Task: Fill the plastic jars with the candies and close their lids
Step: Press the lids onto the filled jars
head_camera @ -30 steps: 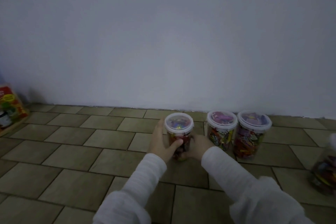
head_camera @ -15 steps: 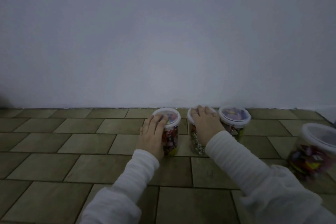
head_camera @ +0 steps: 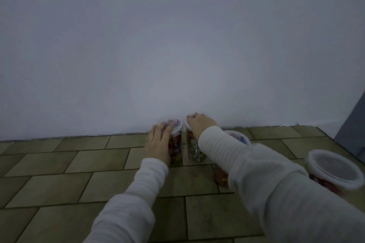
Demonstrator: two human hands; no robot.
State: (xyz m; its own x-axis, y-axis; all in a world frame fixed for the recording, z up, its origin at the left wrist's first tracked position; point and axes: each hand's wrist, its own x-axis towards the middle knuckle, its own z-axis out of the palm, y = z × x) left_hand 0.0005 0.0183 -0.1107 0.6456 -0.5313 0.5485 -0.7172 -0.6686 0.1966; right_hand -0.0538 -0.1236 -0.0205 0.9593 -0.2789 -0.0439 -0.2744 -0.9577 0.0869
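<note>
- The left hand (head_camera: 158, 144) lies on the left candy jar (head_camera: 175, 144); its fingers (head_camera: 165, 127) are nearly straight and rest on the translucent lid (head_camera: 171, 122), while the palm covers the near side of the jar.
- The right hand (head_camera: 199, 124) lies on top of the second candy jar (head_camera: 194, 149), with fingers bent a little over the far rim. I cannot tell if they grip it or only press.
- Both jars are round, of clear plastic, full of coloured wrapped candies, and stand upright close against the wall (head_camera: 177, 45), with a narrow gap between them.
- A third jar (head_camera: 240, 137) stands just right of them, mostly hidden behind the right sleeve (head_camera: 256, 173).
- A fourth jar (head_camera: 333, 169) with a white rim stands near the right edge, well apart from the others.
- The floor (head_camera: 59, 173) is made of matt olive-brown rectangular tiles with dark joints; a wide free area lies to the left and near side.
- The wall is plain, smooth and pale.
</note>
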